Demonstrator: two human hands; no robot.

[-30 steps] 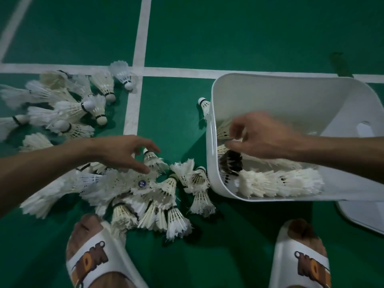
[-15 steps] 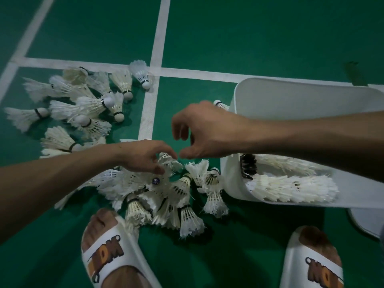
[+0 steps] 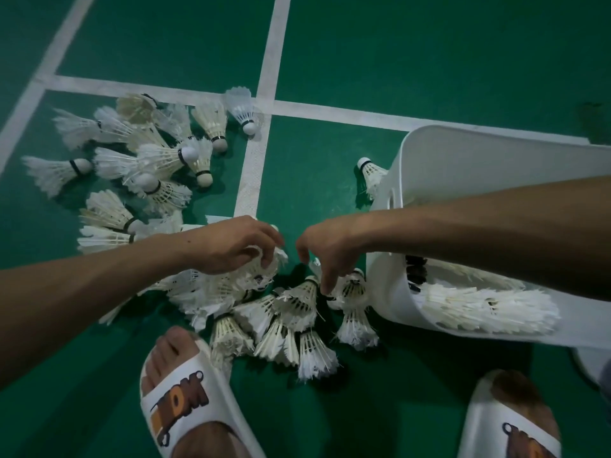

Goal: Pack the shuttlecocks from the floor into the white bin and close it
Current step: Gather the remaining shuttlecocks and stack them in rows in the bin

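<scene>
The floor (image 3: 363, 61) is a green court surface in dim light, crossed by white lines (image 3: 267, 77) that meet beyond both hands; the left hand (image 3: 231, 246) has its fingers curled round the feathers of a shuttlecock (image 3: 269, 259) at the top of a heap (image 3: 284, 312) lying under the two hands and just nearer than them; the right hand (image 3: 327, 252), just beside the left, hangs fingers-down with its tips at the cork of another shuttlecock in that heap, and whether it pinches it I cannot tell; a second scatter (image 3: 148, 160) of shuttlecocks lies beyond the left hand; the white bin (image 3: 463, 153) sits tilted and open just right of the right hand, whose forearm crosses its mouth, with packed shuttlecocks (image 3: 479, 305) inside and a lone shuttlecock (image 3: 370, 173) against its outer wall; two feet in white slides (image 3: 178, 401) stand on the floor nearer than the hands
</scene>
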